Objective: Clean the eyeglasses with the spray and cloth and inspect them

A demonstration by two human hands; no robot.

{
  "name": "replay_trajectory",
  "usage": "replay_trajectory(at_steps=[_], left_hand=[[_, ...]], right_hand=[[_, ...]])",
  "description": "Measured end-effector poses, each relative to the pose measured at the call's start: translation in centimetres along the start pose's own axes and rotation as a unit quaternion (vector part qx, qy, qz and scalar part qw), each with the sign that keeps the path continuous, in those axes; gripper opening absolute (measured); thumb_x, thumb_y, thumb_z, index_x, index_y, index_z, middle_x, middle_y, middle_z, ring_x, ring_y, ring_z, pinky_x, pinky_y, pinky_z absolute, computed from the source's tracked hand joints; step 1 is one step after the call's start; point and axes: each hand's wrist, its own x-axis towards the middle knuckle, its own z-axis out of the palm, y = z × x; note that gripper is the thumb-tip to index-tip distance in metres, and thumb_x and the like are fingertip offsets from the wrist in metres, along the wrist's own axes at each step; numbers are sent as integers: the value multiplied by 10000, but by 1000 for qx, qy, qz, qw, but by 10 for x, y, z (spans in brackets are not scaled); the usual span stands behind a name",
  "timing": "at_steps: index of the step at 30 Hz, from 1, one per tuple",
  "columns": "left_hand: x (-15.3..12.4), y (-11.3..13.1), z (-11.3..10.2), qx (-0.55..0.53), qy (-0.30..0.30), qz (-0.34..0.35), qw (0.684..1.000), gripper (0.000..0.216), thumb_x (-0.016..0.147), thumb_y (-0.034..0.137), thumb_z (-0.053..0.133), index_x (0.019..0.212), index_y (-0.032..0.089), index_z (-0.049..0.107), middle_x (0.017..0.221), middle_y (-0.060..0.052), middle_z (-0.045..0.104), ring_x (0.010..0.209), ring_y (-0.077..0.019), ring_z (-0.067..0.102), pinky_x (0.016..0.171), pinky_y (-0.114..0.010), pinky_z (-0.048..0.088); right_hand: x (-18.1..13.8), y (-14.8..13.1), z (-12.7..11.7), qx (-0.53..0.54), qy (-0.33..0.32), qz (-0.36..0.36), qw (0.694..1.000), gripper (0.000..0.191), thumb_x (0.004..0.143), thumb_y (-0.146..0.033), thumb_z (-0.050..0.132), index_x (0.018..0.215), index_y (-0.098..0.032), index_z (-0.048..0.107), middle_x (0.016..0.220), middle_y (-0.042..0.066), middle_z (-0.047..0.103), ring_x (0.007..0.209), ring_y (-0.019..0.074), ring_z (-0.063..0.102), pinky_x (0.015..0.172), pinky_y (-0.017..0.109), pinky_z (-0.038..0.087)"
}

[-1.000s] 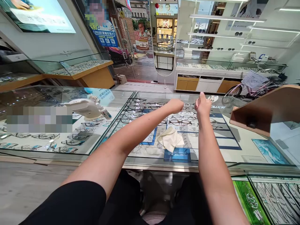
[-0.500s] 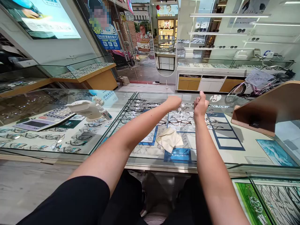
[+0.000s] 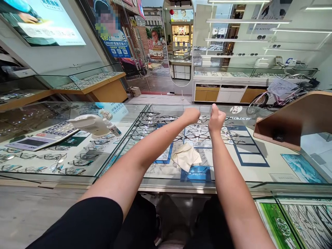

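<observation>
Both my arms reach out over a glass display counter (image 3: pixel 249 174). My left hand (image 3: pixel 192 115) is closed, its back toward me; whatever its fingers hold, if anything, is hidden. A short gap away, my right hand (image 3: pixel 217 119) is closed too, thumb pointing up, and I cannot make out anything in its grip. Below and between the forearms lies a crumpled cream cleaning cloth (image 3: pixel 186 157), touched by neither hand. Next to it a blue printed card (image 3: pixel 196 174) shows. Several rows of eyeglasses (image 3: pixel 198 137) appear beneath the hands.
Left on the counter are a calculator (image 3: pixel 38 140), a white device (image 3: pixel 90 125) and a small bottle (image 3: pixel 114 129). A brown wooden stand (image 3: pixel 293 119) rises at the right. Beyond are a tall mirror (image 3: pixel 181 45), a bicycle (image 3: pixel 281 90) and another display counter (image 3: pixel 90 83).
My right hand has moved slightly left, closer to my left hand. Both hands stay closed. The view has shifted a little; the cloth lies as before.
</observation>
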Motion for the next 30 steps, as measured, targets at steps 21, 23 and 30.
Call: replay_trajectory(at_steps=[21, 23, 30], left_hand=[[-141, -54, 5, -561, 293, -95, 768, 287, 800, 457, 801, 830, 173, 768, 855, -31, 676, 801, -144, 572, 792, -279, 449], [-139, -56, 14, -569, 301, -87, 761, 281, 810, 450, 793, 858, 174, 769, 985, -58, 716, 897, -157, 627, 857, -284, 480], [-137, -58, 25, -602, 277, -69, 746, 323, 864, 479, 764, 947, 166, 762, 1115, -95, 780, 999, -189, 687, 832, -275, 495]], right_hand=[[-29, 11, 31, 17, -198, 12, 980, 629, 891, -680, 661, 538, -255, 363, 540, -64, 271, 531, 106, 228, 512, 299, 188], [-38, 8, 35, 5, -248, 32, 968, 459, 859, -595, 728, 643, -224, 565, 564, -65, 349, 543, 108, 253, 517, 290, 191], [-53, -5, 42, -3, -296, 81, 952, 429, 785, -618, 796, 805, -197, 718, 555, -79, 349, 532, 96, 211, 519, 281, 159]])
